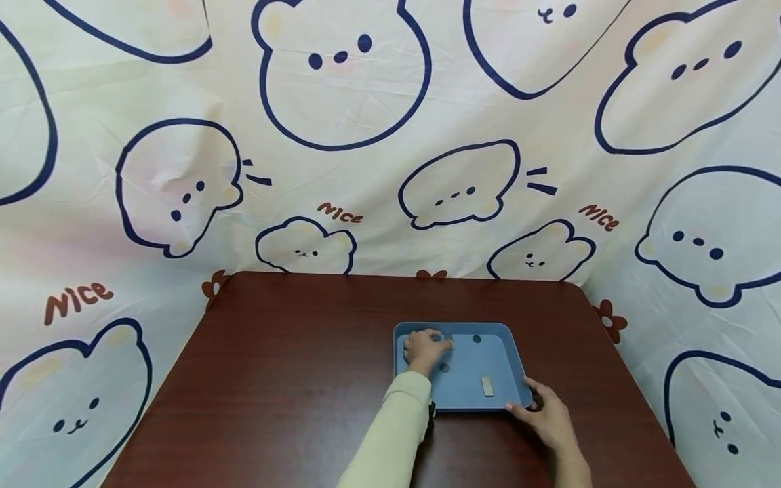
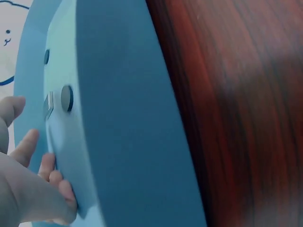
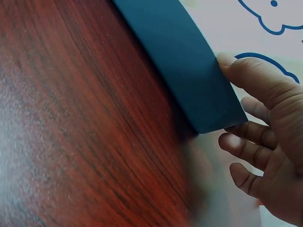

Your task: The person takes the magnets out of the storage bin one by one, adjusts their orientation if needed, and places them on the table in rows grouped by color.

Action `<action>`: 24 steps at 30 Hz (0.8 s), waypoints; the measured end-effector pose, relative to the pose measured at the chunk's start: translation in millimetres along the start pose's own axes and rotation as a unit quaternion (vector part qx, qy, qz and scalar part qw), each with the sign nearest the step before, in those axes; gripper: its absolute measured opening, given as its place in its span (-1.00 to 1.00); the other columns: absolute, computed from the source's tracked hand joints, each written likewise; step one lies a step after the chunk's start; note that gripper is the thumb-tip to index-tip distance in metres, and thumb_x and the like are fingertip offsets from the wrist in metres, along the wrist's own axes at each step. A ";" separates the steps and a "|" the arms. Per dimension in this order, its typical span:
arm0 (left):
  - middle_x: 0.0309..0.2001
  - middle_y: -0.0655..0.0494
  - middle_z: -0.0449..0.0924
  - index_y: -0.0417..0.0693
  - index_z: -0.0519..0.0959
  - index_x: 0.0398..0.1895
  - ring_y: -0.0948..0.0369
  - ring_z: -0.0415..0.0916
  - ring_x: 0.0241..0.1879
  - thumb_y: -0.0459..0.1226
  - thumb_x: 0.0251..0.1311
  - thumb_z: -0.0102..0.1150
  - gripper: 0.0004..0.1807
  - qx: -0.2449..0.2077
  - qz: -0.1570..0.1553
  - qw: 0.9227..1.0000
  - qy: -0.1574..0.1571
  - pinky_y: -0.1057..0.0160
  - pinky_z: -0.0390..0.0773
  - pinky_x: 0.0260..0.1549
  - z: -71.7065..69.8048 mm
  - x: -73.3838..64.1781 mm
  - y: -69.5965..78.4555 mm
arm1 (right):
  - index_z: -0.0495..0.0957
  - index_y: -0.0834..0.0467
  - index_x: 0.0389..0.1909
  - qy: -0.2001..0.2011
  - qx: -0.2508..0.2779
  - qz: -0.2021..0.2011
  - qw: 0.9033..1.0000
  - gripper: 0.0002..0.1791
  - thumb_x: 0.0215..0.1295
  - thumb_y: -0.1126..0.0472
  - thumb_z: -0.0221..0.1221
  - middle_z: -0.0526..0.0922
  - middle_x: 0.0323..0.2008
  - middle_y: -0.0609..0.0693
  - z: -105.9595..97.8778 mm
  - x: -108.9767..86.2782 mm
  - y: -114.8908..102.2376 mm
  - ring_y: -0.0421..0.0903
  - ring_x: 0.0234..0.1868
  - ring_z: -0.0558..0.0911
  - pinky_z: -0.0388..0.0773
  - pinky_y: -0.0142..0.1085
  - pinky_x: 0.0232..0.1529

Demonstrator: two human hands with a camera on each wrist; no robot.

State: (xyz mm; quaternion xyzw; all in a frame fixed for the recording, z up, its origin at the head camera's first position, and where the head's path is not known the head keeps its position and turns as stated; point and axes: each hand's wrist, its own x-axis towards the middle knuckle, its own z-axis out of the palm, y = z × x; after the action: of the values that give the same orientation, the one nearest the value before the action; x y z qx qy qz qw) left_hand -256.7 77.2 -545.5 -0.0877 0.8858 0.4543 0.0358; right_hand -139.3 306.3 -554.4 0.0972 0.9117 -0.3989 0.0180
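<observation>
A shallow blue tray (image 1: 503, 369) lies on the table. My left hand (image 1: 424, 349) reaches into its left half, thumb and index finger spread, other fingers bent toward the tray floor. Close to those fingertips is a small rectangular piece (image 2: 49, 105), with a gap showing in the left wrist view. Nearby lies a grey round disc (image 2: 67, 98); a second dark disc (image 1: 477, 339) is toward the back. A pale rectangular piece (image 1: 487, 386) rests near the tray's front. My right hand (image 1: 549, 413) grips the front right corner, thumb at the rim and fingers around the side.
The dark brown wooden table (image 1: 293, 366) extends on both sides of the tray. A pale cloth (image 1: 378, 122) printed with cartoon bears hangs behind the table and along both sides.
</observation>
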 end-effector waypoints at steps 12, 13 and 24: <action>-0.12 -0.13 0.32 0.13 0.66 -0.21 -0.08 0.18 -0.08 -0.04 -0.11 0.42 -0.66 0.091 -0.032 0.994 0.056 -0.07 0.21 -0.17 23.6 0.7 9.5 | 0.31 0.27 0.27 0.003 0.001 0.002 1.000 -0.10 -0.06 -0.06 0.41 0.42 0.03 0.27 1.0 -0.9 1.2 0.05 -0.19 0.48 0.42 -0.13 -0.24; -0.13 -0.13 0.32 0.14 0.66 -0.21 -0.08 0.17 -0.09 -0.05 -0.11 0.43 -0.67 0.093 -0.034 0.993 0.060 -0.06 0.21 -0.18 24.8 1.2 9.2 | 0.30 0.27 0.27 0.003 0.003 0.002 1.000 -0.10 -0.05 -0.06 0.41 0.41 0.05 0.29 1.6 -1.2 1.1 0.08 -0.15 0.49 0.43 -0.10 -0.22; -0.19 -0.05 0.37 0.20 0.72 -0.29 -0.02 0.21 -0.20 -0.19 0.00 0.37 -0.84 0.088 -0.026 0.995 0.040 0.00 0.20 -0.23 19.9 5.4 3.1 | 0.29 0.27 0.29 0.005 -0.002 -0.001 1.000 -0.12 -0.02 -0.04 0.39 0.36 0.10 0.32 2.4 -2.1 0.6 0.19 -0.06 0.48 0.43 0.00 -0.14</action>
State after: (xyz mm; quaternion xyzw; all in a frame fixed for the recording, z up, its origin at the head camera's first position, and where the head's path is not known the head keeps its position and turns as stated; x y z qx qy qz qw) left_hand -262.9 94.5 -555.5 -0.1255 0.9203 0.3701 0.0197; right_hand -137.2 304.7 -556.3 0.0987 0.9126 -0.3966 0.0133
